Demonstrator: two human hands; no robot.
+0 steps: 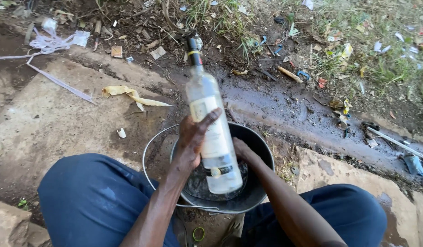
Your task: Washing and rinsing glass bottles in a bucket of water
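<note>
A clear glass bottle (212, 123) with a pale label and a dark neck stands tilted over a black bucket (259, 146) of water between my knees. My left hand (192, 142) grips the bottle around its labelled middle, fingers wrapped over the front. My right hand (242, 151) sits behind the bottle's lower part, touching it; most of its fingers are hidden by the glass. The bottle's base reaches down to the water in the bucket.
The bucket's wire handle (147, 155) lies over to the left on a concrete slab (51, 119). A muddy wet channel (289, 110) runs behind the bucket. Litter, a yellow peel (129, 93) and white plastic strips (51, 45) lie about the dirt and grass.
</note>
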